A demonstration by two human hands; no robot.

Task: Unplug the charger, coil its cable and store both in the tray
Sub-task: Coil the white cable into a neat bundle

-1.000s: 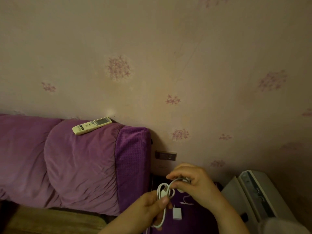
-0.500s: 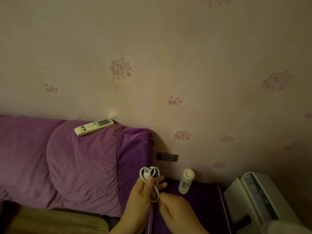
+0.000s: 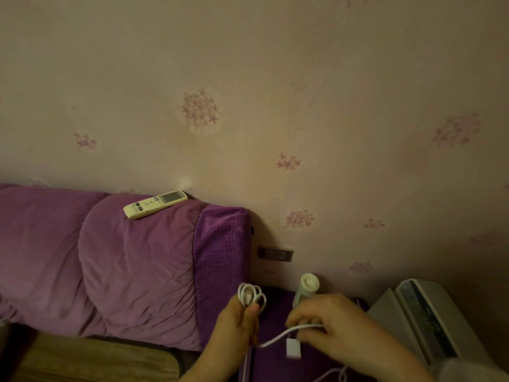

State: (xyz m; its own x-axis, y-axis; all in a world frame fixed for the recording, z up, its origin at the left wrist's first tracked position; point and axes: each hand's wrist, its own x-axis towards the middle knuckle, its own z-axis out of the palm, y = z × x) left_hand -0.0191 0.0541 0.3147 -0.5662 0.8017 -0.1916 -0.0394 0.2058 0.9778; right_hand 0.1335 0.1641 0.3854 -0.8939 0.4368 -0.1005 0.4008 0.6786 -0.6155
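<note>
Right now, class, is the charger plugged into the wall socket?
No: the wall socket has nothing in it, and the white charger lies on the purple surface below, by the right hand.

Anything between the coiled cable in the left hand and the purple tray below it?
Nothing visible blocks it. The left hand holds the coiled cable over the purple tray. The charger and right hand sit over the tray, leaving bare room.
</note>
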